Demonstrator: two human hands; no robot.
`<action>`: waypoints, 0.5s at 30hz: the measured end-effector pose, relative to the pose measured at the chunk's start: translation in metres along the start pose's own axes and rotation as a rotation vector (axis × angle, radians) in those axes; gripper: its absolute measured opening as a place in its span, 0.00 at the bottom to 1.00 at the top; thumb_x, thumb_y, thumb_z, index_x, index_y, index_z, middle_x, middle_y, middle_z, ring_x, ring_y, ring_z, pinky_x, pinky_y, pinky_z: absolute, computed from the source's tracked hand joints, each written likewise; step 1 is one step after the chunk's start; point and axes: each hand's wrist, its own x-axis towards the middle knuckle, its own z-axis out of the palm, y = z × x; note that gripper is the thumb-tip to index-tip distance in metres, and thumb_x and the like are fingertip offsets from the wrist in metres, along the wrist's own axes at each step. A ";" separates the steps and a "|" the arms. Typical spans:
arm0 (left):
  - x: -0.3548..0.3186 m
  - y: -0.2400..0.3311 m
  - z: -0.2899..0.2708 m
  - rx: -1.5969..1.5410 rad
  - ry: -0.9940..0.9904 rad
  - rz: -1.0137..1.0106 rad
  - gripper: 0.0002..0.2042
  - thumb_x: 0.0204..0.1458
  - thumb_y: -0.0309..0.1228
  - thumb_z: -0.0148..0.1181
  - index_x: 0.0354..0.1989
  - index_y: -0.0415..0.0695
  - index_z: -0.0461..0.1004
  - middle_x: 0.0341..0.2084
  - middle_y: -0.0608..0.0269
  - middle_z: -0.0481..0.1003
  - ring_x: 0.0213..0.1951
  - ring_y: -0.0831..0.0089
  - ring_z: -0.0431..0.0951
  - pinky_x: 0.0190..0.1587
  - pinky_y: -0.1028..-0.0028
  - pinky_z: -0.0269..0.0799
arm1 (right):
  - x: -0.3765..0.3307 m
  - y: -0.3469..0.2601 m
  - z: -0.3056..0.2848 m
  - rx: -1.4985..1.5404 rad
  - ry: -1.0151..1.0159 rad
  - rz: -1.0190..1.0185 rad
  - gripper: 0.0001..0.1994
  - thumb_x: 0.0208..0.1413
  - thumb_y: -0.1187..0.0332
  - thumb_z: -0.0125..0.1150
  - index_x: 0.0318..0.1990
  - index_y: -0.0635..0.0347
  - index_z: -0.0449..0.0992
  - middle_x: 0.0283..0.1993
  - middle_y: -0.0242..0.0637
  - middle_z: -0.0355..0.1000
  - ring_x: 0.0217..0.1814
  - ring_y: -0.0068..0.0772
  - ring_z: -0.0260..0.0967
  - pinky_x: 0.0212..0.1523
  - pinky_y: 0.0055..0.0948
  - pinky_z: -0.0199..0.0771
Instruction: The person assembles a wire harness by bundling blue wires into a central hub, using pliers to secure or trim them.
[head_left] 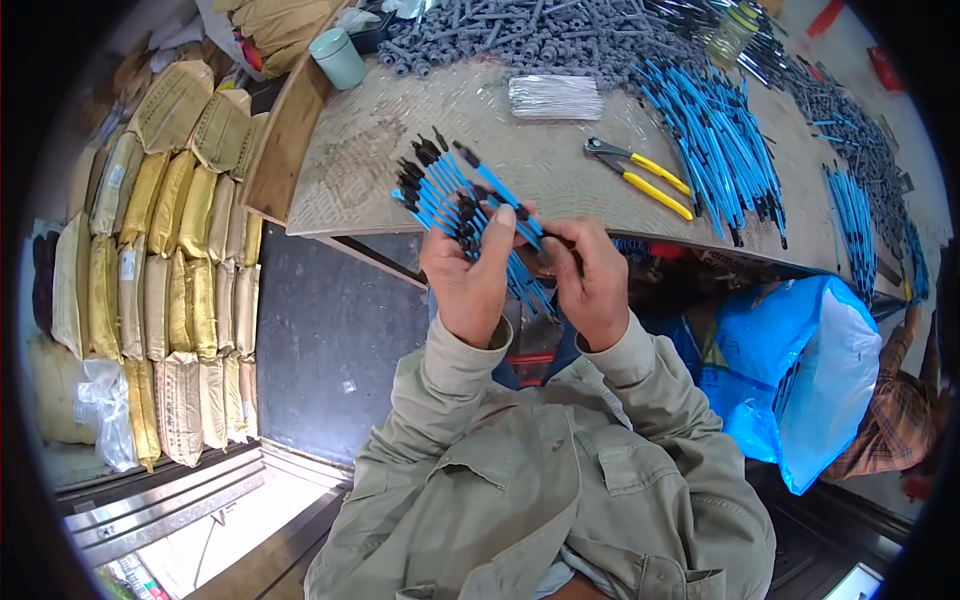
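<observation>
Slim blue rods with black ends (452, 192) are clasped in the left hand (472, 292), at the beige tabletop's (545, 160) edge. The right hand (597, 282) pinches one rod's lower end; keeping the bundle aligned should help.

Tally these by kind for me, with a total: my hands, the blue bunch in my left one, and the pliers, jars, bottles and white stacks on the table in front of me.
Hands: 2 (left hand, right hand)
Blue bunch: 1
Pliers: 1
Jar: 1
Bottle: 1
White stack: 1
Total: 7
</observation>
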 end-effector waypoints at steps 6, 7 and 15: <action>-0.001 -0.001 0.002 0.088 0.001 0.070 0.06 0.49 0.19 0.56 0.35 0.36 0.69 0.27 0.60 0.74 0.30 0.75 0.76 0.32 0.77 0.72 | -0.012 -0.001 0.002 0.002 0.057 0.021 0.06 0.52 0.79 0.53 0.38 0.65 0.71 0.29 0.41 0.67 0.28 0.32 0.69 0.30 0.24 0.67; -0.002 0.004 0.004 0.021 0.038 0.028 0.06 0.49 0.19 0.56 0.35 0.36 0.69 0.27 0.61 0.74 0.30 0.74 0.76 0.32 0.76 0.72 | -0.013 -0.001 0.003 0.123 0.036 0.107 0.06 0.52 0.78 0.54 0.38 0.65 0.71 0.29 0.41 0.67 0.28 0.32 0.69 0.30 0.24 0.67; 0.005 0.015 0.004 0.094 -0.048 0.005 0.05 0.48 0.20 0.57 0.34 0.36 0.71 0.22 0.62 0.73 0.25 0.74 0.75 0.27 0.76 0.70 | -0.002 0.000 -0.014 0.208 -0.043 0.082 0.05 0.53 0.75 0.54 0.37 0.64 0.72 0.29 0.39 0.68 0.28 0.30 0.69 0.30 0.25 0.67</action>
